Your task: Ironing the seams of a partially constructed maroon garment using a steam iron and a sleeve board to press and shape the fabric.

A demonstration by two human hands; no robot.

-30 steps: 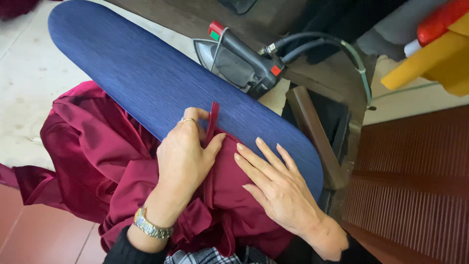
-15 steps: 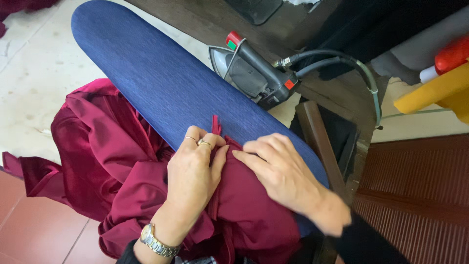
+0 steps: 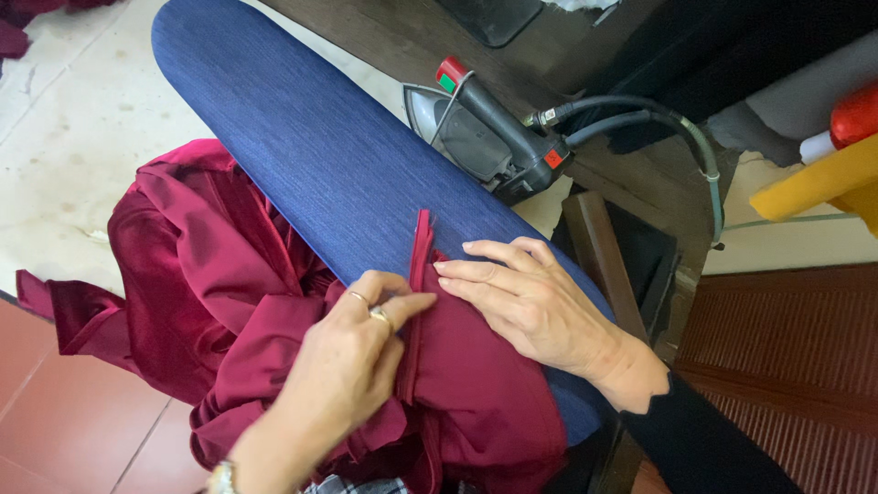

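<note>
Both hands on the dark red garment (image 3: 274, 302), which is bunched over the near end of the blue ironing board (image 3: 311, 155) and hangs off its left edge toward the floor. My left hand (image 3: 352, 366) lies on top of the cloth near the board's near end, fingers curled, thumb and forefinger pinched on a narrow folded strip (image 3: 420, 265) of the same red fabric, a seam or band edge, can't tell which. Two rings on that hand, and a bit of a wristwatch (image 3: 219, 477) shows at the bottom of the frame. The strip runs roughly along the board's length, its far tip lying on bare blue cover just past my fingers. My right hand (image 3: 535, 306) is just beside it toward the board's right edge: fingers straight and released, gripping nothing, palm pressing the cloth flat, fingertips touching the strip's side. The hands are near each other with the strip between them. The far half of the board is bare cover. The steam iron (image 3: 485, 137), grey with a dark handle and a red-and-green knob, sits off the board's right edge on a dark wooden surface (image 3: 366, 27), with grey hoses (image 3: 640, 114) leading away to the right. Pale tiled floor (image 3: 73, 119) lies left of the board, with red tile at the near left.
</note>
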